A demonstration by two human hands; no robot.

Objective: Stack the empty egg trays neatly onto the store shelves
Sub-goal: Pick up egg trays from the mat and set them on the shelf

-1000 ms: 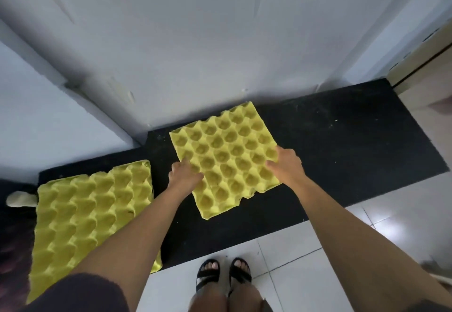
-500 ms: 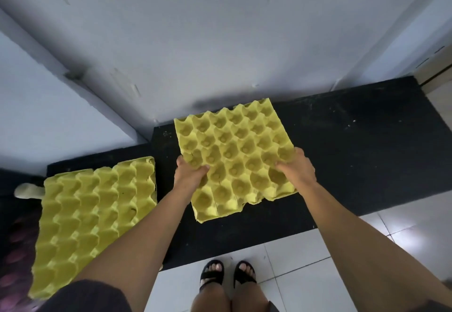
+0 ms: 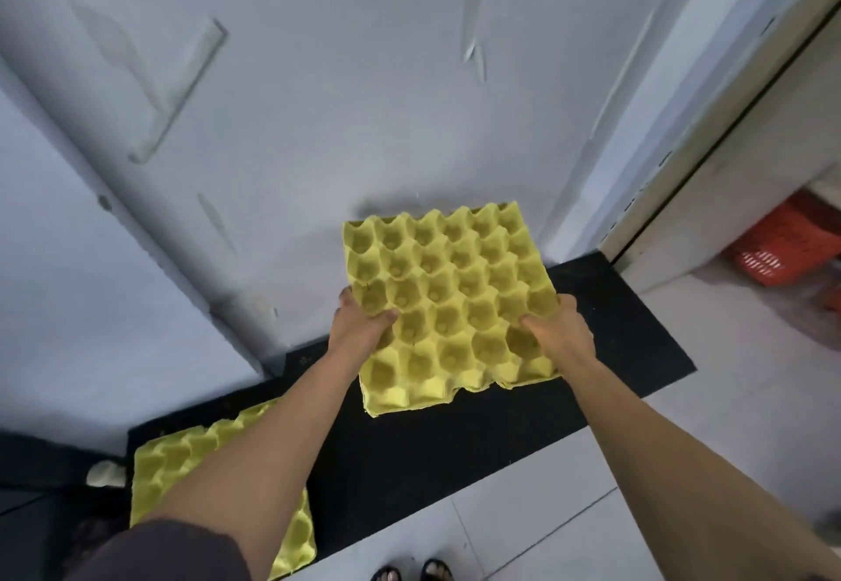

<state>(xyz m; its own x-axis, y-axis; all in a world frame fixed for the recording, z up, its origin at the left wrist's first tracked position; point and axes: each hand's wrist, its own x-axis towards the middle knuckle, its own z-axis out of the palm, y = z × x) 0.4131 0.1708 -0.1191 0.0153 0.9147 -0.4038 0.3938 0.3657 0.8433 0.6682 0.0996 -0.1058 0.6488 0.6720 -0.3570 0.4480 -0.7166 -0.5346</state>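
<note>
Yellow egg tray (image 3: 450, 303) was held clear of the black mat (image 3: 455, 444), gripped at its left edge by the left hand (image 3: 359, 325) and at its right by the right hand (image 3: 559, 334), fingers curled round the rim. A second tray (image 3: 182, 457) was noted lying near left.

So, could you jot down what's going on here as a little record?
tray: yellow, empty, cups up, held above the mat
left hand: grips the tray's left edge
right hand: grips its right edge
other tray: yellow, lies on the mat at lower left, partly hidden by the left arm
basket: orange, on the floor at far right
</note>
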